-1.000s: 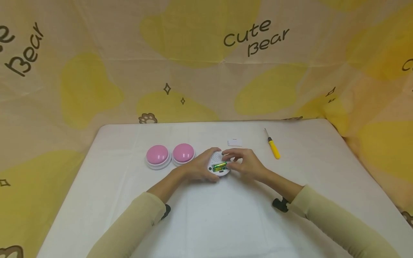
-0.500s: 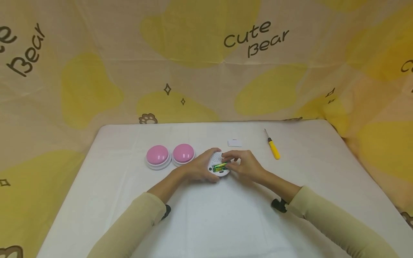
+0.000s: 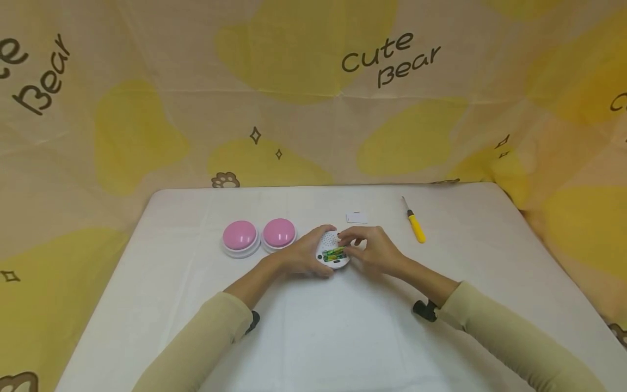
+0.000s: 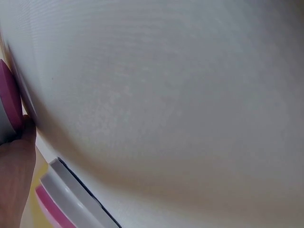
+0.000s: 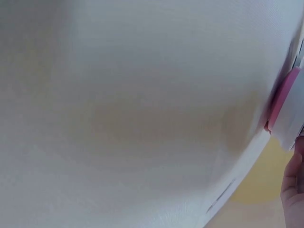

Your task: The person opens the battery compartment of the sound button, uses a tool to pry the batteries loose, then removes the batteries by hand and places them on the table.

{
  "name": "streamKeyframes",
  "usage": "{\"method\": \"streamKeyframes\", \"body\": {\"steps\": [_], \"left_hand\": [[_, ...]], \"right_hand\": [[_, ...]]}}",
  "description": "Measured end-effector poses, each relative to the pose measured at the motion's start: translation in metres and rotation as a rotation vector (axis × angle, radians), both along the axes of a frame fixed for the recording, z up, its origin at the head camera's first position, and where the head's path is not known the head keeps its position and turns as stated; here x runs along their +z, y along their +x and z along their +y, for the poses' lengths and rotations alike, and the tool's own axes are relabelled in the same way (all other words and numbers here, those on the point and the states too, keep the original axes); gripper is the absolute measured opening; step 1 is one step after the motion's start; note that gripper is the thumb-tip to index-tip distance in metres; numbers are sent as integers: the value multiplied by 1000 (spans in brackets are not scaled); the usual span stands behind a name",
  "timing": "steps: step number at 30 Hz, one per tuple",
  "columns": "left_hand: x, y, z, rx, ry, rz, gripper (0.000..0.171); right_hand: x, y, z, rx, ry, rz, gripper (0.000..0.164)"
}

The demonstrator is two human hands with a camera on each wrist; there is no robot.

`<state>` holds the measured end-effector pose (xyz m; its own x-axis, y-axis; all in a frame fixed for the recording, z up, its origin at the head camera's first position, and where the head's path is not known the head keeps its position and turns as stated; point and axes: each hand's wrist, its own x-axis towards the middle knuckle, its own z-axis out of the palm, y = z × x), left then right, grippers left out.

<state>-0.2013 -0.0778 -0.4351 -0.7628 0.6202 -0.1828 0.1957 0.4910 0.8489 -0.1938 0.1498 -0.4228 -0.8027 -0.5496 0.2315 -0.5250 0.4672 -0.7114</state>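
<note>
My left hand (image 3: pixel 305 253) grips a round white push-button light or sounder (image 3: pixel 329 239) by its side, underside up. Small holes and an uncovered battery bay show on that underside. Its pink dome (image 5: pixel 281 102) faces down in the right wrist view. Green batteries (image 3: pixel 334 254) lie in the bay, one of them slanting up at its right end. At that end the curled thumb and fingers of my right hand (image 3: pixel 374 249) pinch the battery; their exact contact is partly hidden. In the left wrist view, only part of my left hand (image 4: pixel 16 166) shows, against the button's edge.
Two more pink-domed buttons, one (image 3: pixel 239 236) farther left and one (image 3: pixel 279 233) beside my left hand, stand dome up. A small white cover-like piece (image 3: pixel 356 218) lies behind my right hand. A yellow-handled screwdriver (image 3: pixel 416 226) lies to the right on the white table (image 3: pixel 333 337).
The battery under my right fingers has shifted slightly and now slants more in the bay. Both hands and the held button stay almost where they were.
</note>
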Motion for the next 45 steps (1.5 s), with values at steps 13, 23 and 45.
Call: {"method": "streamKeyframes", "body": {"steps": [13,23,45], "left_hand": [[-1,0,0,-2,20,-22,100],[-2,-1,0,21,-48,-23,102],[-3,-1,0,3,-15,-13,104]], "right_hand": [[15,-10,14,-103,-67,0,30],[22,-32,27,-231,-108,-7,28],[-2,-58,34,-344,-7,-60,28]]}}
